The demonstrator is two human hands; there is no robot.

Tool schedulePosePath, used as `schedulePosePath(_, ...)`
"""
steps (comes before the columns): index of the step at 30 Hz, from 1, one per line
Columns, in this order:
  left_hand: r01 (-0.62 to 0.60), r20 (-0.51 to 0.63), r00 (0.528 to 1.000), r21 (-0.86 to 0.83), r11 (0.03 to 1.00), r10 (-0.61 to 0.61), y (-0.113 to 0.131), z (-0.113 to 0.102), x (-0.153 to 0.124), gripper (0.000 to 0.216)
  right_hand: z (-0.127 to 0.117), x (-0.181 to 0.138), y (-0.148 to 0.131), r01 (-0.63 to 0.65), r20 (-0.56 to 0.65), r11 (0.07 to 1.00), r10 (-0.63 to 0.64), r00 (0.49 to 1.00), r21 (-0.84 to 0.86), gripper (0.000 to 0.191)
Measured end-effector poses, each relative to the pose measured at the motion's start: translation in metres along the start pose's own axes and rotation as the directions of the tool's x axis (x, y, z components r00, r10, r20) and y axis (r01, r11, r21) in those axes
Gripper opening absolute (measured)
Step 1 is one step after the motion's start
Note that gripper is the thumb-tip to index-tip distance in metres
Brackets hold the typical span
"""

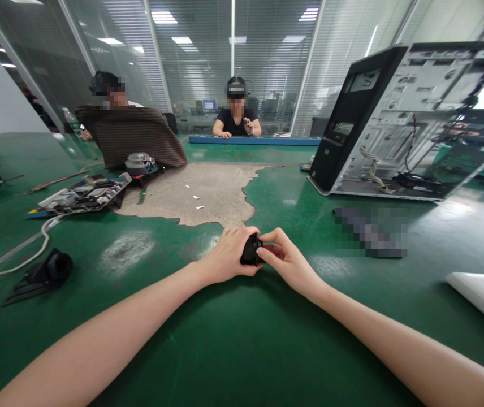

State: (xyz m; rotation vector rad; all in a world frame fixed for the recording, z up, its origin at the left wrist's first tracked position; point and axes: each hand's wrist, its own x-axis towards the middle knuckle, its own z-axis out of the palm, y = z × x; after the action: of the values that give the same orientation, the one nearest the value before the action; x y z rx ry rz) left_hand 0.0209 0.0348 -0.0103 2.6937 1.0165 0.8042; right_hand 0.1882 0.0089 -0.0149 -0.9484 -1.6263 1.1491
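1. A small black part [249, 250] is held between the left hand [225, 255] and the right hand [286, 260], near the middle of the view, over the green tabletop [225, 350]; whether the tabletop is touched by it cannot be told
2. The part's left side is grasped by the left hand, whose back is turned up and whose fingers are curled around it
3. The part's right end is pinched by the right hand between thumb and forefinger, the other fingers being partly hidden
4. Beyond the hands, the green surface is broken by a worn grey patch [220, 195], on which small white scraps [196, 197] are scattered
5. At the left, a circuit board [85, 195] is laid near a round metallic part [140, 164], and a black piece with a round opening [42, 274] is set nearer, below a white cable [46, 240]
6. At the right, an opened computer case [361, 124] is stood tall, with a pixelated dark object [364, 232] laid in front of it and a white object [483, 297] cut off by the edge
7. Across the table, a person in black [236, 121] is seated behind a blue bar [254, 140]; another person [112, 90] is partly hidden by a brown panel [132, 135]
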Motion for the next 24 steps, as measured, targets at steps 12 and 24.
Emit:
schedulePosePath(12, 0.007, 0.000, 1.000, 0.017, 1.000, -0.007, 0.0011, 0.0002, -0.0011, 0.053, -0.0026, -0.0052, 0.0021, 0.009, 0.112, 0.999, -0.013, 0.994, 0.040, 0.019)
schedulePosePath(24, 0.012, 0.006, 1.000, 0.022, 1.000, -0.012, -0.0046, 0.0020, -0.0038, 0.056, 0.0017, 0.0006, 0.0018, 0.004, 0.061, 1.000, -0.005, 0.998, 0.019, 0.017)
